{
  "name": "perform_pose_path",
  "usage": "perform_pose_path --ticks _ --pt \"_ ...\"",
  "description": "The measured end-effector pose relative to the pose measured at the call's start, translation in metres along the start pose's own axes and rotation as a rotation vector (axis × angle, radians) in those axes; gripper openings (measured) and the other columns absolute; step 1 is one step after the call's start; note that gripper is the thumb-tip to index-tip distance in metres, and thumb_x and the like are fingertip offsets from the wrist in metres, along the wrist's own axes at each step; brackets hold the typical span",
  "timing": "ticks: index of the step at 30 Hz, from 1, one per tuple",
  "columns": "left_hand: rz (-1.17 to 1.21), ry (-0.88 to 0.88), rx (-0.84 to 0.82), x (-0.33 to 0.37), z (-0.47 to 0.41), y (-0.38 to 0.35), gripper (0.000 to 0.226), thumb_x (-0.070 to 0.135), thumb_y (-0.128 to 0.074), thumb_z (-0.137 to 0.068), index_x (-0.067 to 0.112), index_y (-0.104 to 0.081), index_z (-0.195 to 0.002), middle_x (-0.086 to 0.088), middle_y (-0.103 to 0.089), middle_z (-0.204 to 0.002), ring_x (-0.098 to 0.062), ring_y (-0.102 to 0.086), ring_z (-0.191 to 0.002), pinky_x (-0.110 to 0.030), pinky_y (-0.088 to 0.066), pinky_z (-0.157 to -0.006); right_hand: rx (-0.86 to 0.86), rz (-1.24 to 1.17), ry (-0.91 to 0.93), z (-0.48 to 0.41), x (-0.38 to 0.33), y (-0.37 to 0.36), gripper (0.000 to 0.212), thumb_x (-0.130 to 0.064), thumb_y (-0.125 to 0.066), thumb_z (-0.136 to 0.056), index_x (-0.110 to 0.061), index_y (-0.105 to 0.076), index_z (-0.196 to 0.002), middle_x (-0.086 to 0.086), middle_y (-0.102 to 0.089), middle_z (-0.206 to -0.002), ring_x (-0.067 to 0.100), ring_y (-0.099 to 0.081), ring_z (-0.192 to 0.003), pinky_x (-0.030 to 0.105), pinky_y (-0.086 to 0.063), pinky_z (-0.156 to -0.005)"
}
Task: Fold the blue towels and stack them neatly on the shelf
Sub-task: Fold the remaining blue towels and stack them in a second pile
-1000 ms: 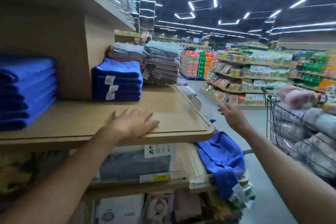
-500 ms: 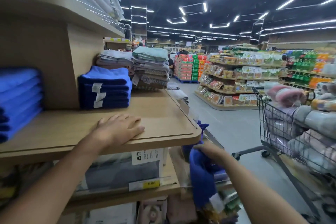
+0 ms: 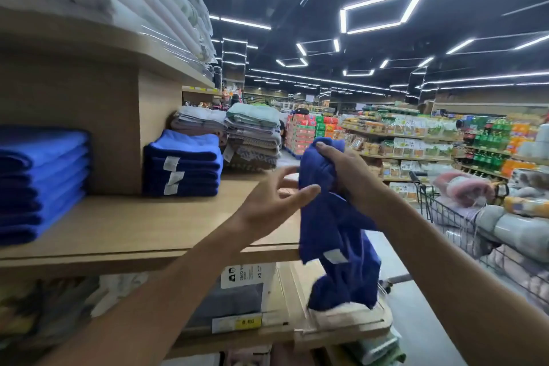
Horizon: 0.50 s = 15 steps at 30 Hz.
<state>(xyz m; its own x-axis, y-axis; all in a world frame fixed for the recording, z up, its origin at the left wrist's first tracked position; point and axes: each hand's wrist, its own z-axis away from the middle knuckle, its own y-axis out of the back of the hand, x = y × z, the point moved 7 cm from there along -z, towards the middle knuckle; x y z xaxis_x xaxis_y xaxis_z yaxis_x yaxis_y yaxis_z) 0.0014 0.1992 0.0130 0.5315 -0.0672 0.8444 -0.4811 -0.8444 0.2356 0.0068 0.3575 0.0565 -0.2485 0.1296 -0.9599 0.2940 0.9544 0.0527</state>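
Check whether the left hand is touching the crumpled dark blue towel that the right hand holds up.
Cannot tell. Head view: the left hand has its index fingertip over the edge of the dark blue towel; neither contact nor gap shows plainly.

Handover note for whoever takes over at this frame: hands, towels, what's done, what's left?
Right hand grips the loose blue towel by its bunched top. The towel hangs unfolded in front of the shelf.
Left hand is open, fingers at the towel's edge.
Done: mid-shelf blue stack and far-left blue stack sit folded on the shelf.
Left: fold this towel and add it to a stack.
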Motion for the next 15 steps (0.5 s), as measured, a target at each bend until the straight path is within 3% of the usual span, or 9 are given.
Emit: perform_pose_path --ticks 3,4,5,7,9,10,12,14,15 --pt "0.074 -0.003 0.197 0.012 -0.009 0.02 0.016 0.029 -0.069 -0.094 0.021 -0.063 -0.106 -0.001 -0.074 -0.1 -0.015 -0.071 -0.092 -0.029 -0.058 -0.079 -0.139 0.099 0.069 0.011 -0.03 -0.034 0.016 -0.034 -0.057 -0.103 -0.018 -0.058 -0.1 0.002 -0.07 -0.066 0.015 -0.068 -0.051 0.026 -0.055 -0.046" --pt "0.039 -0.02 0.275 0.014 -0.006 0.038 0.007 0.025 -0.063 -0.099 0.018 -0.064 -0.099 0.001 -0.073 -0.091 -0.013 -0.068 -0.085 -0.025 -0.055 -0.074 -0.172 0.163 0.095 0.014 -0.037 -0.038 0.017 -0.037 -0.055 -0.103 -0.02 -0.058 -0.1 0.001 -0.072 -0.072 0.015 -0.068 -0.052 0.026 -0.056 -0.048" --pt "-0.008 -0.032 0.346 0.014 -0.001 0.058 0.012 0.024 -0.058 -0.101 0.017 -0.065 -0.094 0.003 -0.072 -0.082 -0.011 -0.064 -0.079 -0.023 -0.052 -0.068 -0.189 0.243 0.13 0.015 -0.041 -0.038 0.018 -0.042 -0.054 -0.103 -0.024 -0.058 -0.102 -0.002 -0.074 -0.084 0.015 -0.068 -0.055 0.027 -0.056 -0.052" --pt "-0.117 -0.032 0.421 0.013 0.007 0.1 0.023 0.027 -0.054 -0.103 0.013 -0.069 -0.096 -0.003 -0.075 -0.088 -0.01 -0.063 -0.08 -0.03 -0.052 -0.075 -0.186 0.479 0.228 0.019 -0.043 -0.031 0.02 -0.05 -0.052 -0.101 -0.034 -0.058 -0.111 -0.003 -0.069 -0.113 0.015 -0.072 -0.073 0.035 -0.061 -0.068" --pt "-0.284 -0.042 0.415 0.013 0.017 0.136 0.026 0.026 -0.053 -0.104 0.008 -0.07 -0.112 -0.011 -0.074 -0.108 -0.016 -0.064 -0.1 -0.038 -0.049 -0.094 -0.199 0.935 0.366 0.023 -0.03 -0.032 0.044 -0.058 -0.054 -0.094 -0.038 -0.049 -0.134 -0.004 -0.061 -0.134 0.019 -0.067 -0.107 0.043 -0.057 -0.09" --pt "-0.365 -0.049 0.409 0.012 0.021 0.152 0.028 0.023 -0.054 -0.103 0.005 -0.068 -0.119 -0.009 -0.072 -0.115 -0.018 -0.063 -0.109 -0.038 -0.048 -0.1 -0.195 1.208 0.414 0.023 -0.015 -0.036 0.059 -0.06 -0.056 -0.09 -0.039 -0.04 -0.142 -0.003 -0.058 -0.139 0.022 -0.063 -0.116 0.043 -0.054 -0.093" --pt "-0.427 -0.04 0.395 0.006 0.032 0.178 0.024 0.017 -0.055 -0.102 0.004 -0.069 -0.116 0.002 -0.07 -0.112 -0.01 -0.061 -0.107 -0.026 -0.046 -0.095 -0.134 1.589 0.403 0.02 0.012 -0.04 0.06 -0.06 -0.057 -0.084 -0.033 -0.044 -0.136 -0.002 -0.064 -0.129 0.027 -0.065 -0.107 0.038 -0.053 -0.075" --pt "-0.382 -0.015 0.335 -0.008 0.05 0.194 0.02 0.012 -0.055 -0.102 0.014 -0.073 -0.096 0.014 -0.073 -0.089 0.003 -0.063 -0.084 -0.014 -0.047 -0.076 -0.047 1.712 0.326 0.013 0.023 -0.033 0.037 -0.057 -0.059 -0.081 -0.026 -0.055 -0.1 -0.004 -0.069 -0.106 0.02 -0.063 -0.078 0.031 -0.04 -0.054" --pt "-0.362 0.016 0.31 -0.019 0.059 0.202 0.024 0.011 -0.054 -0.102 0.016 -0.073 -0.09 0.012 -0.075 -0.083 0.004 -0.064 -0.078 -0.013 -0.049 -0.07 -0.035 1.749 0.262 0.011 0.027 -0.03 0.032 -0.055 -0.059 -0.081 -0.024 -0.052 -0.085 -0.006 -0.068 -0.095 0.014 -0.055 -0.066 0.029 -0.034 -0.05"
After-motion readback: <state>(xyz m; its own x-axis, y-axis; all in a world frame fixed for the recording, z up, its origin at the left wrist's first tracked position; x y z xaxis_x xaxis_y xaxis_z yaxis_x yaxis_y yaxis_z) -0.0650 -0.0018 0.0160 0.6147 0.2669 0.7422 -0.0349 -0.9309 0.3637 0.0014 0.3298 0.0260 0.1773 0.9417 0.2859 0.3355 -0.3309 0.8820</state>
